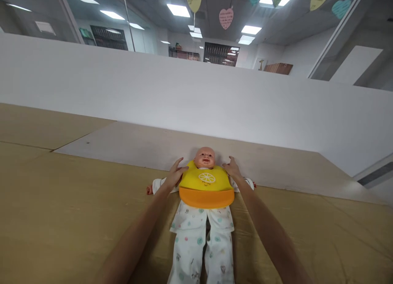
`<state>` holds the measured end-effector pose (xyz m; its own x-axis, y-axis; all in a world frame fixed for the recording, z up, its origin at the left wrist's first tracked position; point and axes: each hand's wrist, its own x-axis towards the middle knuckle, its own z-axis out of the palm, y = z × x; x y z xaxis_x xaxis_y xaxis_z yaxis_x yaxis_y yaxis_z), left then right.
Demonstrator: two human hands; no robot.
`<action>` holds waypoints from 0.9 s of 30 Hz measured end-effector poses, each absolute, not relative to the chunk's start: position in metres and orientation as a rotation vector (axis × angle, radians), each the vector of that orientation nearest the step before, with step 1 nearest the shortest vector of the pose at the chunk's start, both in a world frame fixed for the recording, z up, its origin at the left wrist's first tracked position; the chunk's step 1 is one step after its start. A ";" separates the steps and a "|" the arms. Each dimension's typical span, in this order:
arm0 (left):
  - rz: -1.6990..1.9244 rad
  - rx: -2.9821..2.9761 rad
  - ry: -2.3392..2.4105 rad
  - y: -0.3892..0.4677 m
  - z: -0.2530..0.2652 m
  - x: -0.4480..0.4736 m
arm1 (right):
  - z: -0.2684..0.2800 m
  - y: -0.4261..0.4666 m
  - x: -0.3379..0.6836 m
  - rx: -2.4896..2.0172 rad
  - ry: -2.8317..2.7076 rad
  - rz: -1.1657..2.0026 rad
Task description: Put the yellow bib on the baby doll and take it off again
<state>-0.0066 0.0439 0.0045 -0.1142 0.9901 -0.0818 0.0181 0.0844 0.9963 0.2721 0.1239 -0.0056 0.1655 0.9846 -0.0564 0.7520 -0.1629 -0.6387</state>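
Observation:
A baby doll [205,156] lies on its back, head toward the wall, in white patterned clothes [188,247]. Across its chest lies a yellow bib [193,178] with a citrus-slice print and an orange catch pocket [206,198]. Beside the bib's upper left edge is my left hand [177,172], thumb and index finger apart, its fingertips at or very near the edge. On the other side, my right hand [231,168] has its fingers spread near the bib's upper right edge; whether it touches is unclear. Neither hand visibly grips anything. The back of the doll's neck is hidden.
The doll rests on a tan padded surface [76,206], with a paler strip [276,161] along the white low wall [184,99]. Above the wall is glass hung with heart-shaped paper notes [226,18]. At the right, a dark slot [376,173] shows in a white panel.

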 end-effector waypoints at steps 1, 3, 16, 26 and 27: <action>1.206 1.130 1.326 0.033 0.009 -0.008 | -0.003 0.114 0.275 -1.961 -1.616 0.683; 1.187 1.170 1.255 0.012 0.014 -0.010 | 0.000 0.089 0.278 -1.869 -1.566 0.769; 1.451 0.927 0.996 -0.028 -0.002 -0.003 | 0.009 -0.030 0.270 -1.199 -1.325 1.116; 1.305 1.303 1.171 -0.055 -0.028 0.002 | 0.009 -0.039 0.288 -1.161 -1.399 1.106; 1.302 1.316 1.160 -0.057 -0.028 0.003 | 0.008 -0.038 0.288 -1.158 -1.392 1.082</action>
<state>0.0031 -0.0568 -0.0283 -0.0046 0.9912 0.1321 0.0171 -0.1320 0.9911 0.2881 -0.0384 0.0080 -0.0570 0.9884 0.1406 0.1072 0.1461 -0.9834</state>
